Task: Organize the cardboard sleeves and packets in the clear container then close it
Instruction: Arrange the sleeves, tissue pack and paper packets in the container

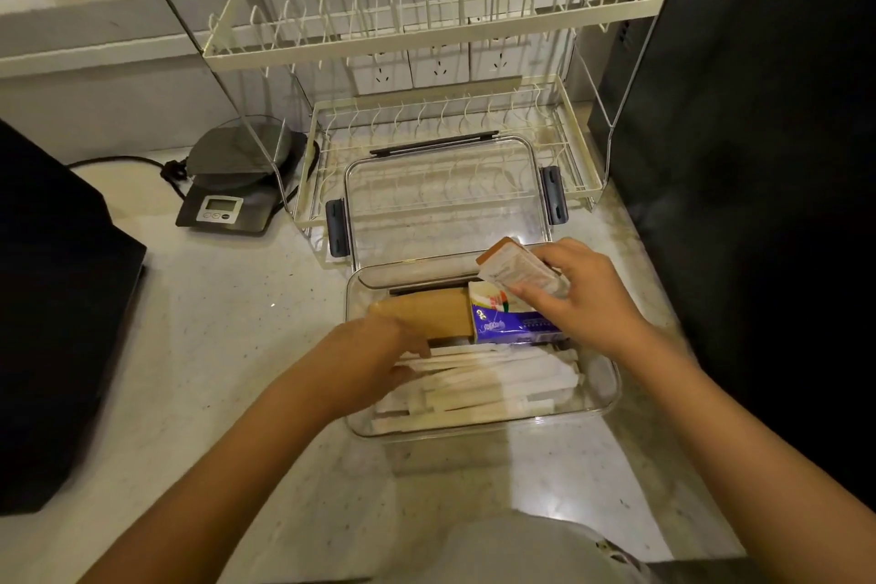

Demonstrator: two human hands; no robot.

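Observation:
The clear container (602,398) stands open on the counter in front of me. Inside lie several white paper-wrapped packets (497,384), a stack of brown cardboard sleeves (422,315) at the back left, and a purple tissue pack (512,327) at the back right. My left hand (374,356) reaches into the container, fingers resting on the white packets just below the sleeves. My right hand (578,299) hovers over the back right corner, holding a small white and brown packet (512,268). The clear lid (445,199) with grey latches lies flat behind the container.
A cream two-tier dish rack (426,5) stands behind the lid. A digital scale (232,199) with a cord sits at the left. Dark appliances flank the counter: one at the left (52,308), one at the right (758,157).

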